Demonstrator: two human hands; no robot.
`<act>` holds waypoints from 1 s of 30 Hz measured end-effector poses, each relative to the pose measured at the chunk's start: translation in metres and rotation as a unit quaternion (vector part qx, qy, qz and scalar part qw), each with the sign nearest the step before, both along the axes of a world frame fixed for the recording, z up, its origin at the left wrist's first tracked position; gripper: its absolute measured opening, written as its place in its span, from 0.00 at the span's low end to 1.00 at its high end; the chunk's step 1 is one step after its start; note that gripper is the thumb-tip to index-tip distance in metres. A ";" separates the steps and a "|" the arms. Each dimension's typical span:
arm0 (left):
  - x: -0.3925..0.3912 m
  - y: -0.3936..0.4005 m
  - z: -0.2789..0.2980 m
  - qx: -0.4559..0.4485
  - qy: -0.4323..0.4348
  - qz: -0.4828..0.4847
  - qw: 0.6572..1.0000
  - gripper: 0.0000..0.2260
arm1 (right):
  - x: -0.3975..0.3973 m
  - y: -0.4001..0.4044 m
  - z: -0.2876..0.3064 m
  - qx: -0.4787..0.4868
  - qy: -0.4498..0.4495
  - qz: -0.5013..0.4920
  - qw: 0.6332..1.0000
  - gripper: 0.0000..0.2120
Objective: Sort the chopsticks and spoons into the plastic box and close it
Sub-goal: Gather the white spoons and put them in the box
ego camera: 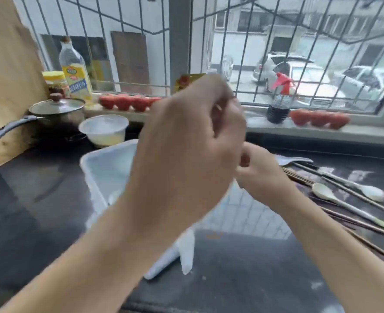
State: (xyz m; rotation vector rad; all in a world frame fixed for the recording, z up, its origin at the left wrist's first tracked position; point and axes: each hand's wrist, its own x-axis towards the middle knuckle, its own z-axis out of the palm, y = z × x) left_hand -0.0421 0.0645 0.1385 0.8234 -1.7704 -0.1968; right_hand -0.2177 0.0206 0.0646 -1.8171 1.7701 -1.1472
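A person stands at a dark, glossy kitchen surface point(40, 195) below a barred window, both hands raised over a clear rectangular plastic box point(109, 168) that lies open just ahead of them. The left hand point(186, 154), blurred and close to the camera, is curled with its fingers drawn in toward the palm; the right hand point(258, 175), lower and just beyond it, is likewise curled, and the two nearly meet above the box. Whether either grips anything cannot be told — the fingertips are hidden or smeared by motion.

The work to be sorted lies to the right: several long brown wooden chopsticks point(358, 222) and pale plastic spoons point(335, 199) scattered on the surface, their long axes running mostly from upper left to lower right, away from the box. The right hand is plainly the nearer to them, the left sitting over the box itself. A white plastic piece point(177, 254) (possibly the box's lid, though blur makes that uncertain) rests on the surface nearer the person.

Judging by the layout, the sorting has barely begun; a rightward reach with the right hand, taking the utensils along their length, looks the likeliest way to bring them left into the box.
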 end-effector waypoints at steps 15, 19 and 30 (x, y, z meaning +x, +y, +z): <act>-0.202 -0.081 -0.209 0.431 0.144 -0.118 0.883 0.10 | -0.259 0.116 -0.105 0.088 0.004 -0.366 0.926 0.07; -0.203 -0.081 -0.210 0.416 0.141 -0.138 0.887 0.10 | -0.277 0.072 -0.116 0.100 0.189 -0.352 0.911 0.08; -0.203 -0.075 -0.207 0.381 0.093 -0.166 0.905 0.10 | -0.283 0.036 -0.117 0.166 0.184 -0.335 0.909 0.05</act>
